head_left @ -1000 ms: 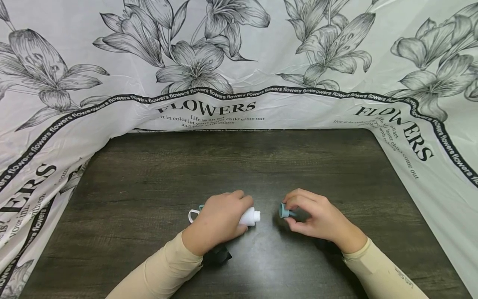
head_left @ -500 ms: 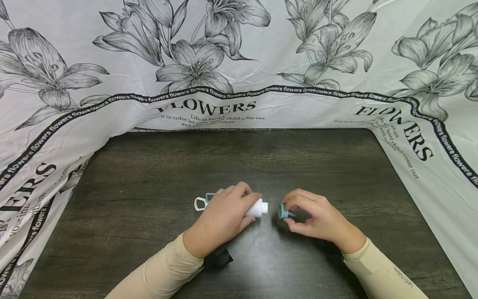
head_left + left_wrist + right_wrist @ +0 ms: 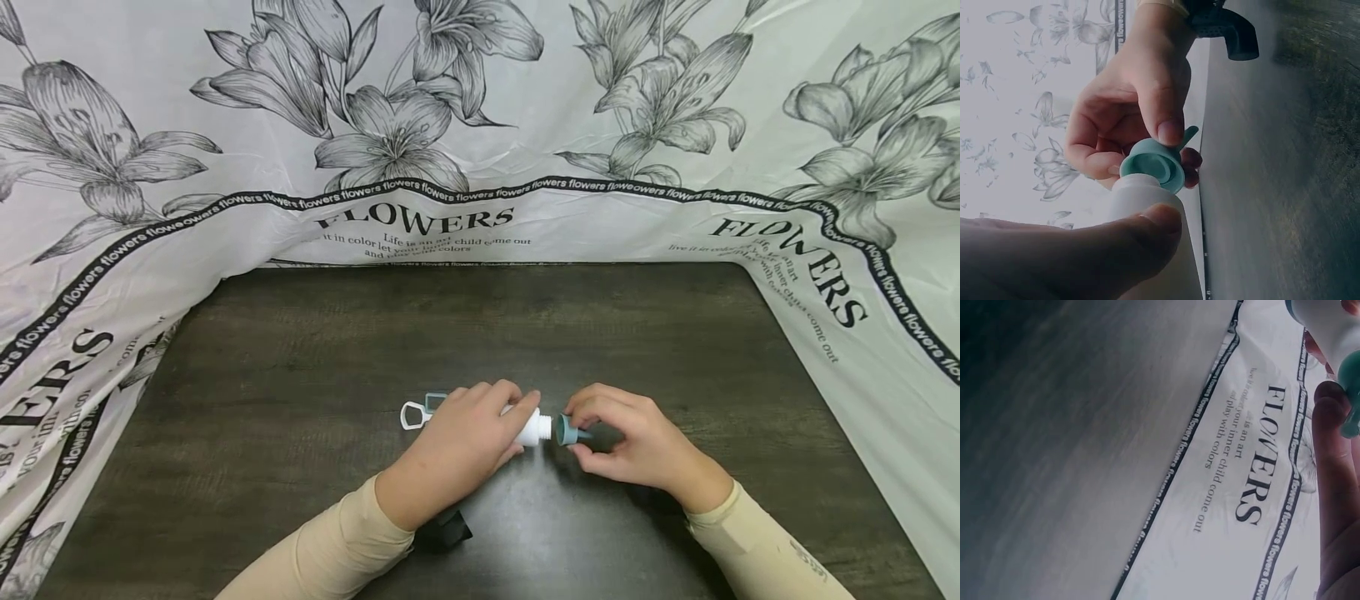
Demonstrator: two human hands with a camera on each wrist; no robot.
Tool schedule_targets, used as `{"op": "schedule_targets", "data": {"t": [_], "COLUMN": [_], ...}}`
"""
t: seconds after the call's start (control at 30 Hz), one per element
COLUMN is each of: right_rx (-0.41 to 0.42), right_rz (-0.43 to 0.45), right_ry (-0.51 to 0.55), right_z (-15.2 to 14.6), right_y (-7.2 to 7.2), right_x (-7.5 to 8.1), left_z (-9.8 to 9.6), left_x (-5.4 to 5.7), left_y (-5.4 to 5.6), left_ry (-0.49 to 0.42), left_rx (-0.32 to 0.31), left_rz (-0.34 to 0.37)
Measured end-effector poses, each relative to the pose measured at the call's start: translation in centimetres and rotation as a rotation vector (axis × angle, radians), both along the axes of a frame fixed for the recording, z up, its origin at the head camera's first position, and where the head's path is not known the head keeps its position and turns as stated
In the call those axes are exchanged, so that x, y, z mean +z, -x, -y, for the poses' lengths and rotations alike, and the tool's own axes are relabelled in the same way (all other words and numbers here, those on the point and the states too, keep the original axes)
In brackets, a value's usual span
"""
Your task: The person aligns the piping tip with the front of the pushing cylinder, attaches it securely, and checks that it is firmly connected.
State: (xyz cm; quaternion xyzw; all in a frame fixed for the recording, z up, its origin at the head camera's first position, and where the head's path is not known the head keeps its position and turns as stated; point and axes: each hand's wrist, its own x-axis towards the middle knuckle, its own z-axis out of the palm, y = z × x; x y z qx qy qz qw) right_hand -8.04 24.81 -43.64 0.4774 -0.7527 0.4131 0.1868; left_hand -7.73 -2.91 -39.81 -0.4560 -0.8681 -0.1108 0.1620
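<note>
My left hand point(image 3: 468, 433) grips a white bottle point(image 3: 529, 427) lying on its side, its threaded neck pointing right. Past the back of that hand stick out a white loop point(image 3: 413, 415) and a teal loop point(image 3: 433, 402). With thumb and fingers my right hand point(image 3: 633, 433) pinches a teal cap point(image 3: 567, 431), its hollow side facing the bottle. A thin stem points out of the cap's far side. In the left wrist view the cap point(image 3: 1154, 165) is right at the mouth of the bottle point(image 3: 1147, 200); whether they touch I cannot tell.
A dark wood-grain table point(image 3: 480, 333) lies under both hands. Floral printed white cloth point(image 3: 480, 225) hangs at the back and sides. A black object point(image 3: 447, 530) shows beneath the left forearm, which hides part of it.
My left hand has moved to the right with the bottle, so the neck is now close to the cap. The right hand has stayed almost in place, holding the cap.
</note>
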Motion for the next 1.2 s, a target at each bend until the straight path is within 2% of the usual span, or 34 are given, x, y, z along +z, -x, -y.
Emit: {"op": "schedule_targets", "data": {"t": [0.33,0.57,0.77,1.2], "right_rx": [0.005,0.030,0.039,0.055], "right_rz": [0.007,0.017,0.016,0.014], "right_ry": [0.006,0.015,0.013,0.014], "right_z": [0.09,0.39,0.61,0.93], "right_y": [-0.16,-0.13,-0.15,-0.39], "right_x": [-0.07,-0.27,-0.28,-0.51], "left_z": [-0.17,-0.11,-0.12,-0.53], "left_x": [0.06,0.10,-0.15,-0.69], "left_y": [-0.26,-0.33,-0.43,-0.48], "left_ry": [-0.029,-0.017,-0.008,-0.002], "left_rx": [-0.015,-0.021,-0.019,-0.026], "left_rz": [0.007,0.017,0.053,0.047]}}
